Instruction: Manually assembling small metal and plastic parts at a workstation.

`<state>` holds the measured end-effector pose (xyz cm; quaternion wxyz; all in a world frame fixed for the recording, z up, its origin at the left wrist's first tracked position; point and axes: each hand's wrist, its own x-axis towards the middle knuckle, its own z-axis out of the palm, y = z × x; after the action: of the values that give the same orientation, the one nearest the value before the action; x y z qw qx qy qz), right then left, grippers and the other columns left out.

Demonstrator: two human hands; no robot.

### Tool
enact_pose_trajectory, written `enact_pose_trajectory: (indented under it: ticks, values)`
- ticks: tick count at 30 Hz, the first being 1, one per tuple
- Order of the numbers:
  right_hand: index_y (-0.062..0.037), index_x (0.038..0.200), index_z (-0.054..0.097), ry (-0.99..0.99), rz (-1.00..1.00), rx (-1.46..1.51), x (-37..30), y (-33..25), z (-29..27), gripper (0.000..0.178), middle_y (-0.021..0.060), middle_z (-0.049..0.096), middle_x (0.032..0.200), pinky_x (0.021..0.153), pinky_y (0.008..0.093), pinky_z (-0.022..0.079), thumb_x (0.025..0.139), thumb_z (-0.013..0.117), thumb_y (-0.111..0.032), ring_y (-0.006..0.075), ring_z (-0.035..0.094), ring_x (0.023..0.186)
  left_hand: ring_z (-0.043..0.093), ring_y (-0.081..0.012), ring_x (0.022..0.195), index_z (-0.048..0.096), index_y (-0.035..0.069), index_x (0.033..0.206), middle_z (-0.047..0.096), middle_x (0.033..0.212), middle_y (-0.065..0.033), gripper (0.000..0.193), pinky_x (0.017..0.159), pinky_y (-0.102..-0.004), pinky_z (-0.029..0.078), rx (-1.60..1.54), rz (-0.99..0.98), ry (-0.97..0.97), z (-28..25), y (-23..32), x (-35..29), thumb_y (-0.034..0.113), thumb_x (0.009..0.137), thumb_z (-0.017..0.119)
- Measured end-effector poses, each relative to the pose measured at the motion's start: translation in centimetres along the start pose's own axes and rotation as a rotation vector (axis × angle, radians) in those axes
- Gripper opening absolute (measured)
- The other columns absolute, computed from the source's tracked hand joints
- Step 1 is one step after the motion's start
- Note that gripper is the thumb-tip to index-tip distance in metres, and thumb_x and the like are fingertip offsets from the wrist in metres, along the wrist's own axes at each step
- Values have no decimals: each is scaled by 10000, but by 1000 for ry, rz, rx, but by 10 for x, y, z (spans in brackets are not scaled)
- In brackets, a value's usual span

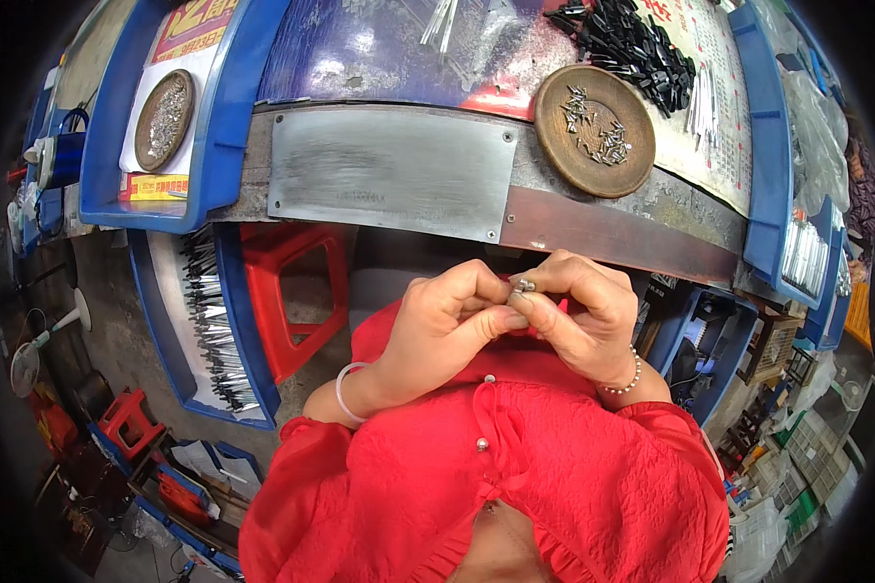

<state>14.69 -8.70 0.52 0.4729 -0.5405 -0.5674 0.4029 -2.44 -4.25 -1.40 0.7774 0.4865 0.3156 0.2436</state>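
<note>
Both hands meet in front of my chest, just off the table's near edge. My right hand pinches a small shiny metal piece between thumb and forefinger. My left hand is closed in a pinch right beside it, fingertips touching the right thumb. Whatever the left fingers grip is hidden. On the table beyond the right hand sits a round brown dish with two small heaps of metal pieces. Behind that dish lies a pile of black, elongated parts, with thin silvery rods beside it.
A grey metal plate is screwed along the table's front edge. At left, a blue tray holds another brown dish of tiny shiny bits. Below stand a blue bin of rods and a red stool. More blue trays line the right.
</note>
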Motion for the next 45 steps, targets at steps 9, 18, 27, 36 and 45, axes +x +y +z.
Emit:
enact_pose_trajectory:
  ticks: [9,18,27,36,45]
  values:
    - [13,818,620,-44,231,225,-5,14,1,80,37,604,673,493,205,424,814,642,-63,43,551,575,625,-95,739,509,-12,851,635,773,-73,83,610,-208,489,-184,-188,-44,1,0,-1,28,880,575]
    - [31,849,602,18,376,475,-6,5,5,121,37,608,690,496,188,450,840,645,-82,41,557,577,627,-114,766,503,-19,925,617,841,-75,70,645,-218,495,-304,-212,-61,1,6,-4,40,908,537]
    - [20,841,630,10,115,163,-7,6,6,93,55,627,701,512,199,455,814,653,-66,80,589,563,615,-94,753,511,-24,900,615,789,-55,73,637,-211,492,-221,-127,-77,1,2,-7,44,909,537]
    - [8,813,603,-12,453,462,-5,5,8,112,15,610,709,498,184,411,830,652,-92,33,526,588,637,-128,737,481,4,861,628,794,-95,110,633,-233,517,-278,-291,-124,-5,10,-3,79,912,542]
    - [-29,774,590,-1,579,552,10,4,6,140,1,577,670,420,165,320,842,646,-138,22,449,505,680,-213,731,529,-20,1011,662,853,-161,190,600,-258,570,-399,-382,-187,-14,14,11,124,894,569]
